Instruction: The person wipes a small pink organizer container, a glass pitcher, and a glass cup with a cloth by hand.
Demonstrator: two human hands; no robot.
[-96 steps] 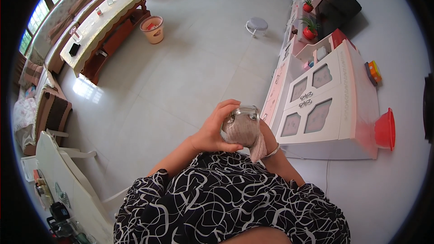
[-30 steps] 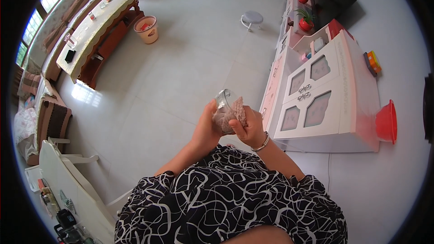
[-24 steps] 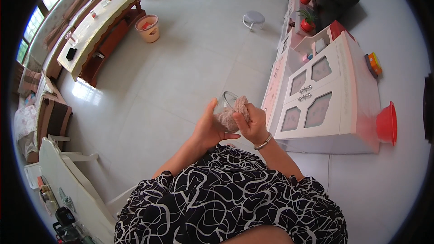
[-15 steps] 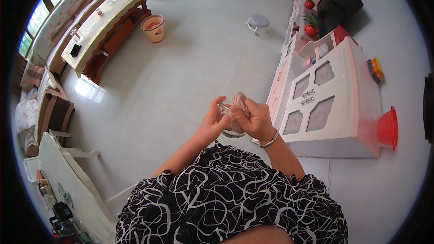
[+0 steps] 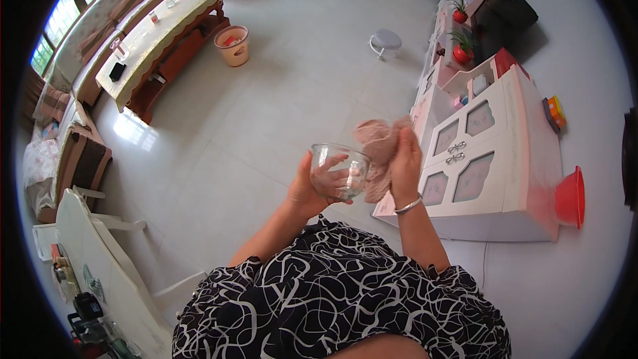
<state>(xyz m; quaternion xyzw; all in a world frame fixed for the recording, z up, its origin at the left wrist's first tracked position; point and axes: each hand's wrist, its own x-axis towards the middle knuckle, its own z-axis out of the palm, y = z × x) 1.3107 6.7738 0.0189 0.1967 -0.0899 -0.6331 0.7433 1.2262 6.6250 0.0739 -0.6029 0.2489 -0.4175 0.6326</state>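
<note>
A pale tiled floor (image 5: 266, 119) carries everything: a white cabinet (image 5: 492, 159) stands on it, a round grey stool (image 5: 385, 42) beyond the cabinet, a pink bucket (image 5: 232, 45) well left of it beside a long covered table (image 5: 156, 36)

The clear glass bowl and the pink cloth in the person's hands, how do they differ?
The clear glass bowl is rigid, round and see-through, with fingers showing through its wall; the pink cloth is soft, crumpled and opaque. The left hand cups the bowl from below, while the right hand grips the cloth bunched against the bowl's right side. The bowl sits open side up; the cloth has no set shape. Both are held up in front of the person, touching each other.
</note>
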